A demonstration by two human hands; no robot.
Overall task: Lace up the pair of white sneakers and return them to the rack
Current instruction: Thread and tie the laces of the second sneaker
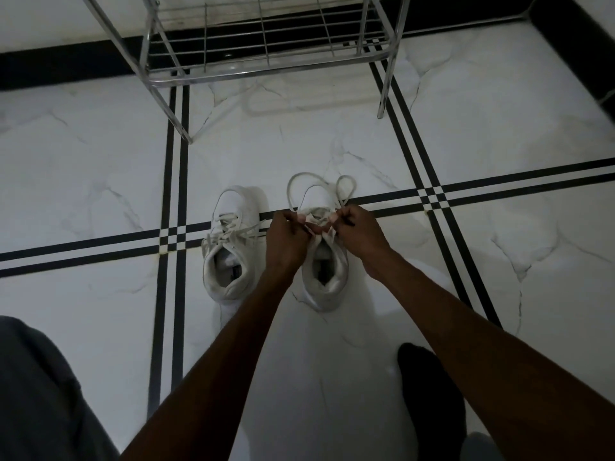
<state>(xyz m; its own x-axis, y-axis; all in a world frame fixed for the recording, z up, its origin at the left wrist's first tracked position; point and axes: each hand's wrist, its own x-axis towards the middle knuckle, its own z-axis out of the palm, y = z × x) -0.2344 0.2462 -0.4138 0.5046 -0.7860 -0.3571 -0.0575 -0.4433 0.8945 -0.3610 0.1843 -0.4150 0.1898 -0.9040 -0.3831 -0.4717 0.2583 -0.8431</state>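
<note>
Two white sneakers stand side by side on the floor, toes pointing away from me. The left sneaker (229, 241) has its lace threaded and loosely tied. Over the tongue of the right sneaker (324, 271) both hands pinch the white lace (301, 184). My left hand (288, 239) holds one strand, whose big loop arcs over the toe. My right hand (357, 234) holds the other strand, with a smaller loop (346, 189) above it. The metal shoe rack (266, 66) stands just beyond the shoes.
The floor is white marble tile with black stripe borders (176, 234) crossing under the shoes. A rack leg (384, 94) stands ahead on the right. My grey-trousered knee (40, 394) is at lower left and a black-socked foot (429, 394) at lower right.
</note>
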